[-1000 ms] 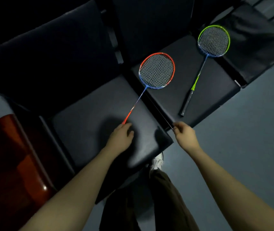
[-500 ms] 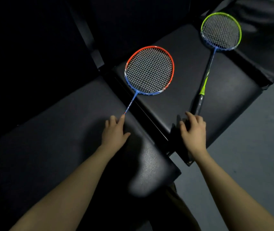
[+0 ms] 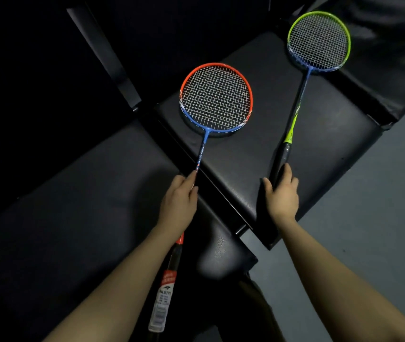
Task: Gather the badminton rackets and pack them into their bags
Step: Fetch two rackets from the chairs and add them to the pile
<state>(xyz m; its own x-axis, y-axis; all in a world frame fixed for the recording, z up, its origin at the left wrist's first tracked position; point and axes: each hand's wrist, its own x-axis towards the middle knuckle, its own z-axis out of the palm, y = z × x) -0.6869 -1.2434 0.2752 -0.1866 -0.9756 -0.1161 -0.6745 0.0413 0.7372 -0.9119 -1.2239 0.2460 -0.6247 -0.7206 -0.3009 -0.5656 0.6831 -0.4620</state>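
Two rackets lie unpacked on black seats: left hand (image 3: 179, 201) pinches the orange-framed racket (image 3: 216, 97)'s shaft, right hand (image 3: 281, 193) wraps the green-framed racket (image 3: 318, 40)'s handle; no bags visible.

Dim, murky view; wide-angle bending at edges.

orange racket (image 3: 216, 97) shaft hidden under left hand (image 3: 178, 203), handle label unreadable

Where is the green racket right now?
In the head view, the green-framed badminton racket lies on the right black padded seat, right of the orange-and-blue badminton racket. Its black handle is under the right hand.
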